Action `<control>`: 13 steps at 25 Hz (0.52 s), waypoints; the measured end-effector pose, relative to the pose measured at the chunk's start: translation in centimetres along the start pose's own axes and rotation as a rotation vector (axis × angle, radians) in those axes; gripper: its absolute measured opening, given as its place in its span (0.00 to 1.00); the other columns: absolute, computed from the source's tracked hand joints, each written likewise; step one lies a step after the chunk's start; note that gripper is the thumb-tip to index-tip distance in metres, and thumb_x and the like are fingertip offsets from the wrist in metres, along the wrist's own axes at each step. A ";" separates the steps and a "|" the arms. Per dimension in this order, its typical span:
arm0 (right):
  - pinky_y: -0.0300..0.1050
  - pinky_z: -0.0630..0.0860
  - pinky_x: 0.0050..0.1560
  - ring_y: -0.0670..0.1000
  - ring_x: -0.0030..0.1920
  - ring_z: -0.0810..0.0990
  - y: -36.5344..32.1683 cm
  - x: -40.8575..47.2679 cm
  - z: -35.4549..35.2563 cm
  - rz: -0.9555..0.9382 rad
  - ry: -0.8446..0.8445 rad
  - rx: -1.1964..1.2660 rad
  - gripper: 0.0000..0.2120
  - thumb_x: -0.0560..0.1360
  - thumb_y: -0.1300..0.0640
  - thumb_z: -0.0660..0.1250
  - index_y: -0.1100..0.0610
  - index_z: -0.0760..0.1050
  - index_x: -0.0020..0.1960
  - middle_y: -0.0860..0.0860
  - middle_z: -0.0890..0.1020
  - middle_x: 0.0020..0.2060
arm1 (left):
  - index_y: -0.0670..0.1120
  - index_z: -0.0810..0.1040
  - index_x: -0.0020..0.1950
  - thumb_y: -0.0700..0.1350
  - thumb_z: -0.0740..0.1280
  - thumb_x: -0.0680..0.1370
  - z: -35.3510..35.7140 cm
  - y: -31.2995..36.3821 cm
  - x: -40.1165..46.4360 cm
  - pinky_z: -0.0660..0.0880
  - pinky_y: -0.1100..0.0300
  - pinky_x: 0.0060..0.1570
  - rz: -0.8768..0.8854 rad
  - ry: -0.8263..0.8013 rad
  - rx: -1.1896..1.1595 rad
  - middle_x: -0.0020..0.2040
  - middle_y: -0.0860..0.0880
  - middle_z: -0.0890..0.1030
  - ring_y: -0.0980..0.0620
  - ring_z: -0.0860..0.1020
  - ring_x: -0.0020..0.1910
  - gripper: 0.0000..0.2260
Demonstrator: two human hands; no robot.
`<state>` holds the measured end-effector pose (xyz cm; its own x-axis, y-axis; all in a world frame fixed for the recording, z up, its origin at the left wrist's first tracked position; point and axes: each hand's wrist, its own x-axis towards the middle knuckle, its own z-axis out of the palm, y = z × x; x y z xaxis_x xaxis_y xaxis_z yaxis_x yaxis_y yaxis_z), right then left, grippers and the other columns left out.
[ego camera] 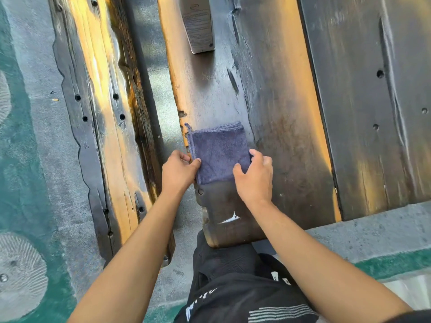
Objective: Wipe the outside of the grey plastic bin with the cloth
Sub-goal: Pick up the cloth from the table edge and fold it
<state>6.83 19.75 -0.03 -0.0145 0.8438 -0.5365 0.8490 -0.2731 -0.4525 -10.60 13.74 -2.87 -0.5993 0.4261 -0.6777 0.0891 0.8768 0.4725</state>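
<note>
Cloth (218,153): blue-grey, folded into a rough square, lying flat on the dark wooden bench (275,127) near its left edge, close to the end nearest you.
Left hand (178,170): your thumb and fingers pinch the cloth's near-left edge; grip closed on the fabric.
Right hand (255,176): your fingers curl over the cloth's right edge, thumb resting on its top; it holds the near-right corner.
Grey bin: not seen anywhere in this view.
Box (198,24): tall, light-coloured, with printed text on its side, standing on the same plank well beyond the cloth; its top is cut off by the frame.
Bench surface: weathered planks, dark with orange patches and bolt holes; a second slab (373,101) lies just to your right, another (102,127) to your left across a gap.
Ground: grey concrete (42,136) with green-painted areas.
Your legs: dark shorts (235,292) with white print, below the bench end.
</note>
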 end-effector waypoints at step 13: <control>0.51 0.75 0.42 0.52 0.36 0.70 4.4 -4.8 -2.2 0.352 -0.286 0.782 0.12 0.67 0.63 0.65 0.52 0.69 0.28 0.50 0.69 0.29 | 0.41 0.73 0.50 0.32 0.72 0.74 2.7 -4.9 -7.6 0.85 0.47 0.40 -0.155 -0.206 -0.229 0.38 0.42 0.79 0.50 0.80 0.26 0.12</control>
<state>11.79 15.50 2.17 -0.0415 0.5331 -0.8450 0.2289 -0.8182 -0.5274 -4.38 6.79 -1.60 -0.4166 0.3479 -0.8399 -0.1859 0.8718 0.4533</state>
